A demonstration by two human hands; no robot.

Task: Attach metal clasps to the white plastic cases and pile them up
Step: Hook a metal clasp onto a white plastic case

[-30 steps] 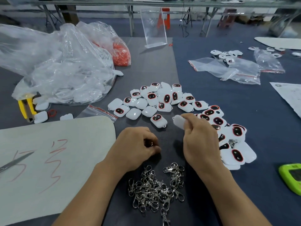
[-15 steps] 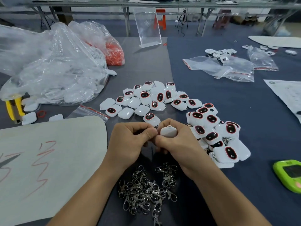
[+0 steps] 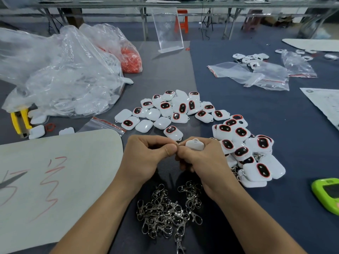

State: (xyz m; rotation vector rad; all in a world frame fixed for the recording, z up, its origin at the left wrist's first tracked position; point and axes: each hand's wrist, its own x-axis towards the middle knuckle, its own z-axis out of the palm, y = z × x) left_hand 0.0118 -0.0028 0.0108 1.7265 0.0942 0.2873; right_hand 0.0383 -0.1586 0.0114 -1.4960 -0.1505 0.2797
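Observation:
My right hand (image 3: 203, 162) grips a white plastic case (image 3: 194, 144), loop end up, at the table's middle. My left hand (image 3: 146, 156) pinches a small metal clasp (image 3: 177, 144), mostly hidden by the thumb, against the case's left edge. Fingertips of both hands touch. A heap of loose silver clasps (image 3: 168, 211) lies on the cloth just below my hands. Several white cases with red-ringed black windows are spread behind my hands (image 3: 170, 110). A pile of cases (image 3: 247, 153), some with clasps showing, sits to the right of my right hand.
A large clear bag of white cases (image 3: 60, 85) and a bag of orange rings (image 3: 131, 60) lie at the back left. Yellow pliers (image 3: 20, 121), a white board with red marks (image 3: 55, 180), a green device (image 3: 327, 194), empty zip bags (image 3: 256, 76) and an acrylic stand (image 3: 168, 30) surround the work area.
My right hand brought the white case in from the right and turned it. My left hand rose from the table with the clasp. Both hands now meet at the middle.

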